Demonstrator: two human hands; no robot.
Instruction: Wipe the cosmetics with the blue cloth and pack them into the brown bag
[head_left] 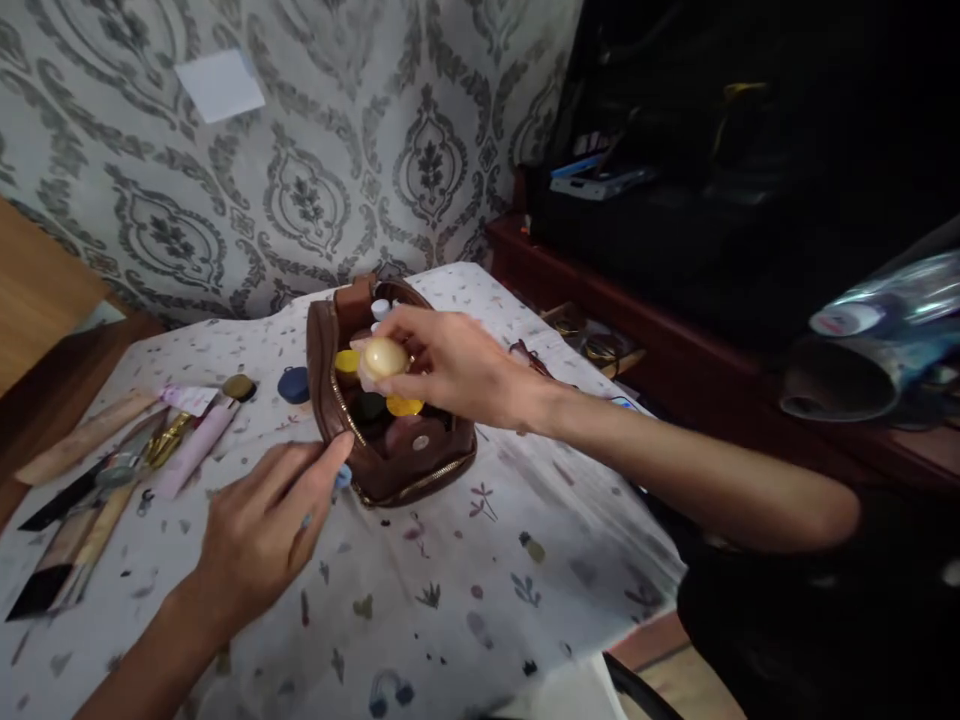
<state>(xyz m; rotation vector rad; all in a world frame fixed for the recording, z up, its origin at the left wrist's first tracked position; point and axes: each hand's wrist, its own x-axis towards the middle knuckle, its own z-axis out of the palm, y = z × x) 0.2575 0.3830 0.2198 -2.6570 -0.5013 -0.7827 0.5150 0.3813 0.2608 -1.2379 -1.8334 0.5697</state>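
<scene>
A brown zip pouch (390,470) stands open on the patterned tablecloth (465,580), with yellow, white and dark caps showing inside. My right hand (450,365) is above the pouch opening, fingers pinched on a small bottle with a round cream cap (384,358). My left hand (262,525) rests at the pouch's near left edge, fingers curled against its zipper rim and touching a small pale blue item (343,478).
Cosmetic tubes, brushes and pencils (112,470) lie in a row at the left. A dark blue round piece (294,385) lies beside the pouch. A dark wooden shelf (675,330) with clutter stands to the right; a patterned wall is behind.
</scene>
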